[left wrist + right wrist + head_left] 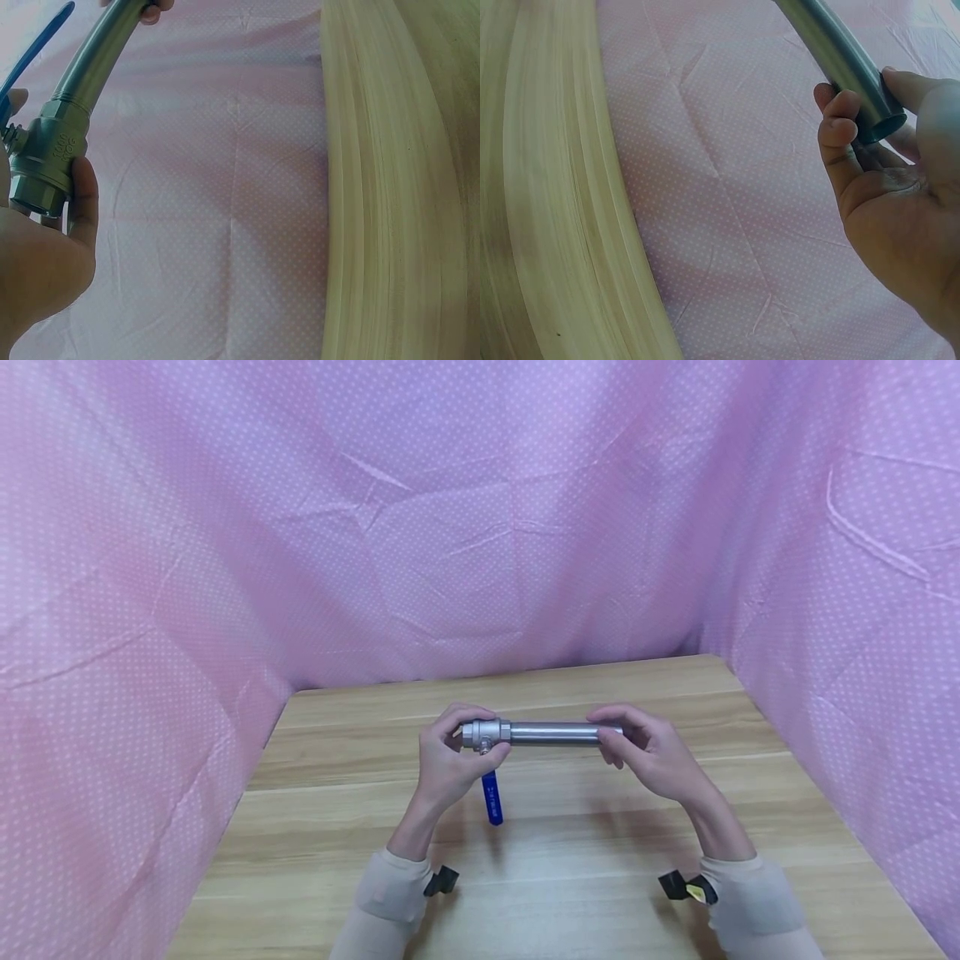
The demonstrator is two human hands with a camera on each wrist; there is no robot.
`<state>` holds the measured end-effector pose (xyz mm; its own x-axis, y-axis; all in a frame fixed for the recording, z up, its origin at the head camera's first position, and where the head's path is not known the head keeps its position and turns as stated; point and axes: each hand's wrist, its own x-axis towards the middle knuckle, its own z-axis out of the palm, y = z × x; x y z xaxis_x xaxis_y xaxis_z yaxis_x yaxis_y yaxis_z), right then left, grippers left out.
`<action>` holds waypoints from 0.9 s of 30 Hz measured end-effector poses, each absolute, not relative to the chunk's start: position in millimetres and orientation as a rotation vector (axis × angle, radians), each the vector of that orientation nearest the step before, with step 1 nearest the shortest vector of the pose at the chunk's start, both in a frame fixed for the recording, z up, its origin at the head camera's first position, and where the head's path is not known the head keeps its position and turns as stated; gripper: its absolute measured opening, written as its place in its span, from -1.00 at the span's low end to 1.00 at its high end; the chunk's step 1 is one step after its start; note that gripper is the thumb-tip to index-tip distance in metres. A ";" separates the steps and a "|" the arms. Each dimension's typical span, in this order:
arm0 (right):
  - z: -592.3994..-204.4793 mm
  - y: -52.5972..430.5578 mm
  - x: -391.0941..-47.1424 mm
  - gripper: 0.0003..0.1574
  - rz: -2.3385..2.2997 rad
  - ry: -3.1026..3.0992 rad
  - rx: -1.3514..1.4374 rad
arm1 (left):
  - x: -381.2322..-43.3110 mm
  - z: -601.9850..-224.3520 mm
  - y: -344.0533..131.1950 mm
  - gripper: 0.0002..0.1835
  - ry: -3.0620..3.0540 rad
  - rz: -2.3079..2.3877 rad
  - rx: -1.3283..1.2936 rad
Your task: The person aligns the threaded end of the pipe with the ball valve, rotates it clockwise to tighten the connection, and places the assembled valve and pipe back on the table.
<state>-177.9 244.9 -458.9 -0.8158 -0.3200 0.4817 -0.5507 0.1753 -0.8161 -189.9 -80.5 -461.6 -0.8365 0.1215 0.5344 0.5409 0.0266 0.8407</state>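
Observation:
A metal ball valve with a blue lever handle is joined end to end with a straight steel pipe, both held level above the table. My left hand grips the valve body, thumb near the base of the lever and fingers over the far side. At the pipe's other end, my right hand pinches it between thumb and fingers. In the left wrist view, raised lettering shows on the valve body. The pipe's free end appears in the right wrist view, ringed by curled fingers.
Beneath both hands lies a wood-grain table. Pink dotted cloth hangs behind it and along both sides. Each wrist wears a band with a black mount, one on the left and one on the right.

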 end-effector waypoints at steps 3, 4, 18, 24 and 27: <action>-459.4 245.3 -177.9 -0.69 1.705 -2.261 0.833 | -189.8 -462.2 -80.0 -0.55 -2.001 -1.872 -0.669; -459.4 245.6 -177.9 -0.68 1.704 -2.269 0.829 | -190.0 -462.4 -79.8 -0.55 -2.002 -1.872 -0.667; -462.0 247.8 -178.1 -0.55 1.703 -2.291 0.841 | -191.1 -467.8 -79.6 -0.56 -2.018 -1.870 -0.654; -463.5 248.8 -178.6 -0.59 1.673 -2.298 0.843 | -191.6 -468.2 -78.6 -0.54 -2.021 -1.879 -0.660; -463.9 249.1 -179.4 -0.59 1.665 -2.304 0.851 | -192.4 -468.8 -78.7 -0.53 -2.015 -1.886 -0.664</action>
<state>-179.4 249.1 -463.9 -0.8218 -0.3446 0.4538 -0.5390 0.2120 -0.8152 -192.4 -78.7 -468.8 -0.8475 0.1266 0.5154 0.5227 0.0306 0.8520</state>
